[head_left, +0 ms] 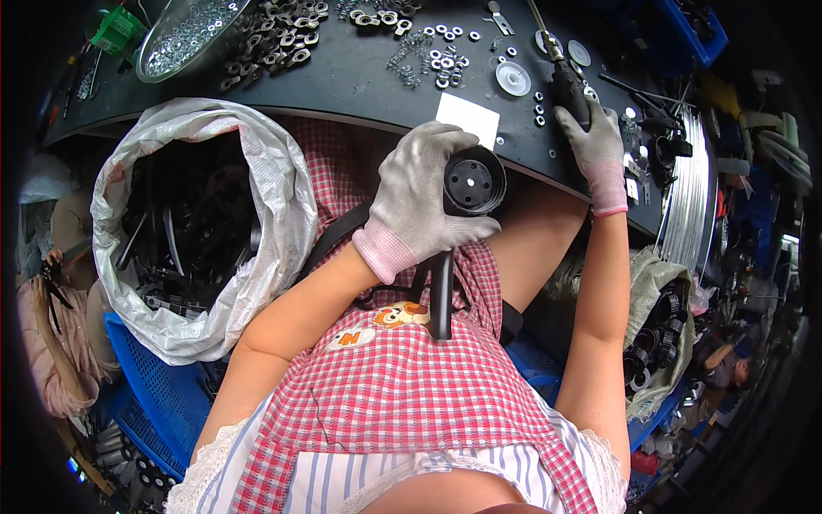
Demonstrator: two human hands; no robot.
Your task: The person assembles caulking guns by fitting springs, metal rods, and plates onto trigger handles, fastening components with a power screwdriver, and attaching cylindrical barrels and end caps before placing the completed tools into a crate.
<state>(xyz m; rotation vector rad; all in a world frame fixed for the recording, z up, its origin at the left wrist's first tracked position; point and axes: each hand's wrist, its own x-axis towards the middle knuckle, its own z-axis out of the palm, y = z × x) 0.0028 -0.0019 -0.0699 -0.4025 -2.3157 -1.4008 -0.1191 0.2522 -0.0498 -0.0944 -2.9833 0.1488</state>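
My left hand (419,184), in a grey-white glove with a pink cuff, grips a black round plastic part (473,182) over my lap. Its cup-like end faces up, with small holes and a bright centre spot. Below that hand a black tube (441,295) hangs down against my checked apron; I cannot tell whether it joins the round part. At the right of the table my right hand (591,141), gloved the same way, is closed around the black handle of a screwdriver-like tool (568,86). Its metal shaft points away from me.
On the dark table (360,90) lie metal brackets (278,43), springs (409,60), nuts (448,64) and white discs (513,79). A bowl of small hardware (193,38) stands far left. A white sack of black parts (287,184) is at my left, another sack (638,343) at my right.
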